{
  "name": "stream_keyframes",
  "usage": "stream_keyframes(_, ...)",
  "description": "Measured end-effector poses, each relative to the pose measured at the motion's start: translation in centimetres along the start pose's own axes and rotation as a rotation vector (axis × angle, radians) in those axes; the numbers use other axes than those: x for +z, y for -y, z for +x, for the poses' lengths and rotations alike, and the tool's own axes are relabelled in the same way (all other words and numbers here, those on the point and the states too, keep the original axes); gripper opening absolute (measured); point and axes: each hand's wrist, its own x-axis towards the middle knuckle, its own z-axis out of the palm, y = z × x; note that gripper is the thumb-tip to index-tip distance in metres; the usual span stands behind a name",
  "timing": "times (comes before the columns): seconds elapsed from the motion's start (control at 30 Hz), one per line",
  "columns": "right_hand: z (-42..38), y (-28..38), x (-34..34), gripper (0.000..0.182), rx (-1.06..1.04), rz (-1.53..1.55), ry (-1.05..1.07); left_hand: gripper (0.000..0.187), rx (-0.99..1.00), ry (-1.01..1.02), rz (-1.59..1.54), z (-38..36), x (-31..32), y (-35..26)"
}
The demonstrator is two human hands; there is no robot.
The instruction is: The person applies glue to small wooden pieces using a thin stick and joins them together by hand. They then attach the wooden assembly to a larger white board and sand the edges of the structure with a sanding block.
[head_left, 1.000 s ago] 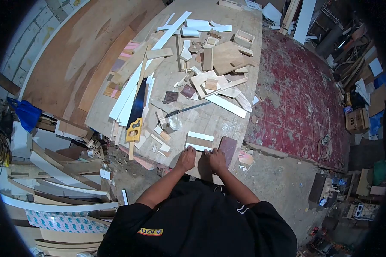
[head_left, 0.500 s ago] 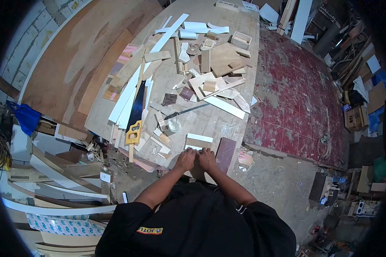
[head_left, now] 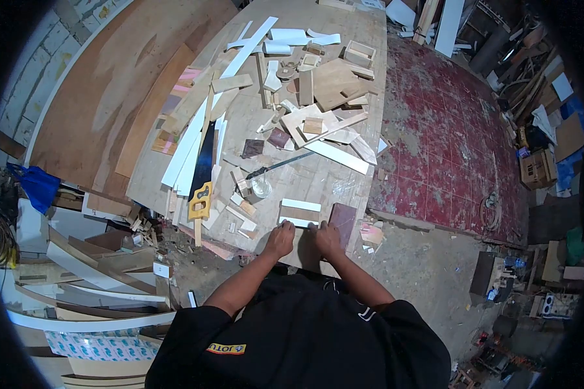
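The white-edged panel (head_left: 300, 213) sits flat at the near edge of the workbench (head_left: 318, 178), right in front of the person, so both hands reach it without leaning. The left hand (head_left: 281, 238) is pressed down on its near left edge and the right hand (head_left: 326, 237) on the near right, fingers curled over the rim. Looks like they're pinning it rather than lifting it; how tight the grip is can't be made out from up here. A dark brown board (head_left: 342, 220) lies just beside the right hand, touching or nearly touching the panel. Further left, a yellow-handled saw (head_left: 203, 178) lies along the bench, well apart from the hands. Offcuts (head_left: 318, 120) crowd the middle of the bench.
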Motion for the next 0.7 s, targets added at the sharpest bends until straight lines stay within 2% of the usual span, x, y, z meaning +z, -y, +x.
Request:
stream_keyframes(0.17, 1.3, 2.5, 0.3, 0.048, -0.070, 0.092, 0.009, 0.033, -0.013, 0.000, -0.038, 0.0, -0.2, -0.3)
stream_keyframes(0.47, 0.2, -0.4, -0.7, 0.044, 0.017, 0.052, 0.111, 0.031, -0.036, -0.006, 0.010, 0.0, 0.8, -0.3)
stream_keyframes(0.53, -0.3, -1.4, -0.9, 0.043, 0.020, 0.041, 0.130, 0.041, -0.008, -0.089, -0.005, -0.2, 1.2, -0.1)
stream_keyframes(0.6, -0.4, -1.5, -0.5, 0.043, 0.022, 0.030, 0.153, 0.039, -0.014, -0.083, 0.000, -0.5, 1.1, -0.4)
stream_keyframes(0.7, 0.4, -0.9, -0.1, 0.038, 0.046, -0.028, 0.064, 0.039, -0.022, -0.063, 0.006, -0.4, -0.1, -1.3)
